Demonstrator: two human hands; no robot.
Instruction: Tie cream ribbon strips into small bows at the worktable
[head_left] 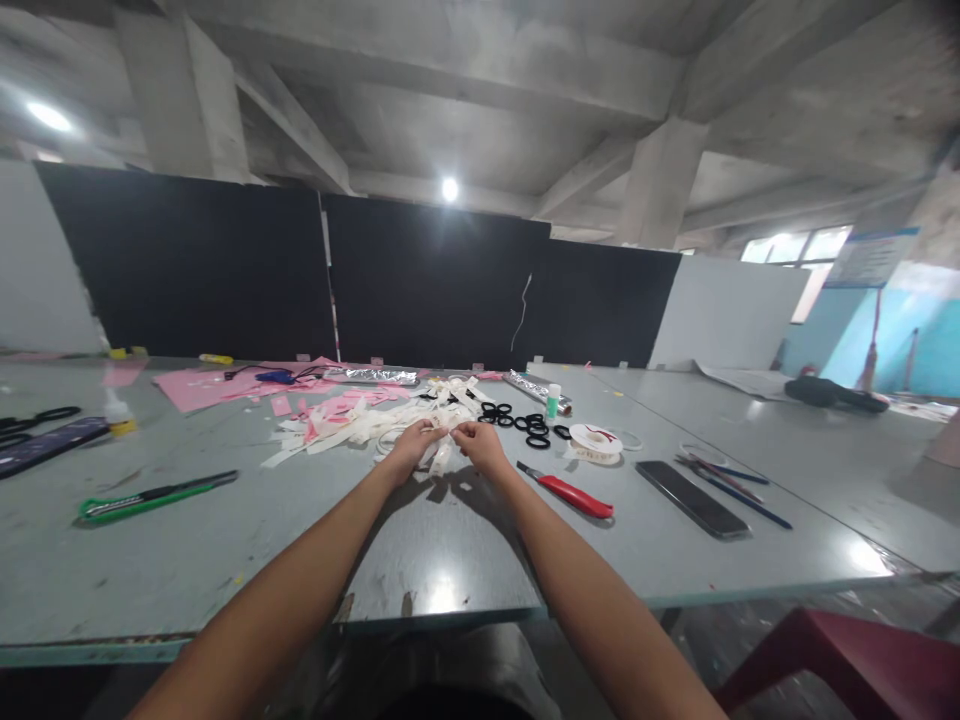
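Between the fingers (427, 432) is a pale, perhaps papery strip (441, 459).

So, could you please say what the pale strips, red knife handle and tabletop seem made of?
Pale strips: matte paper or fabric, perhaps, being thin and ribbon-like. Red knife handle: probably smooth plastic, given its even colour. Tabletop: possibly painted metal, semi-gloss, with bright reflections.

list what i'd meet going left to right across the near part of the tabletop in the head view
Slim green-and-black utility knife, bare left hand, bare right hand, red-handled knife, flat black rectangular phone.
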